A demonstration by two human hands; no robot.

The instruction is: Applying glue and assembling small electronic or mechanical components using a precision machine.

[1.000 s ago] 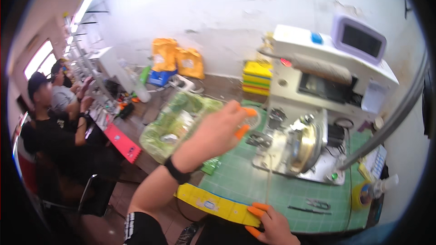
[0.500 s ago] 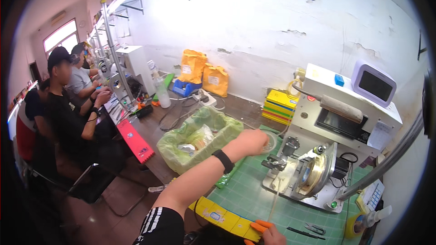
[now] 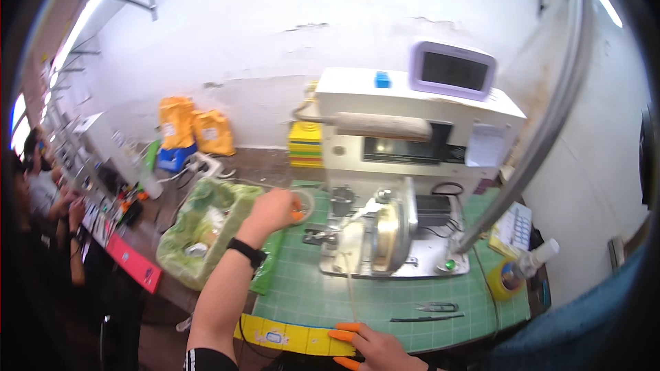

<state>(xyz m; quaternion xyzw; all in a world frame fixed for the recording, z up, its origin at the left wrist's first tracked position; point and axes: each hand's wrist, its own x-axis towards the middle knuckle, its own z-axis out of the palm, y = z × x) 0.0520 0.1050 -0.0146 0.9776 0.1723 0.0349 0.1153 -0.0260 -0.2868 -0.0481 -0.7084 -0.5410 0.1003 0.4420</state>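
My left hand (image 3: pixel 275 209) reaches over the table with its fingers bent down into a round clear dish (image 3: pixel 308 207). An orange finger cot shows on one fingertip; whatever those fingers pinch is hidden. Low in the picture, my right hand (image 3: pixel 382 350) has its fingers apart, orange cots on them, at the right end of a yellow strip (image 3: pixel 297 338) along the table's front edge. A thin tan strand (image 3: pixel 351 288) runs from the white benchtop machine (image 3: pixel 395 233), with its brass-coloured wheel, down to the right fingers. The picture is slightly blurred.
A bin lined with a green bag (image 3: pixel 180 251) stands left of my forearm. Snips (image 3: pixel 436 307) and a black stick (image 3: pixel 427 318) lie on the green mat (image 3: pixel 309 302). At right are a yellow bottle (image 3: pixel 505 279) and a slanting metal post (image 3: pixel 526 175). Other people sit far left.
The view has swung to the right, so the machine now sits nearer the middle and the other people at the left rim. Both hands keep about the same places on the table.
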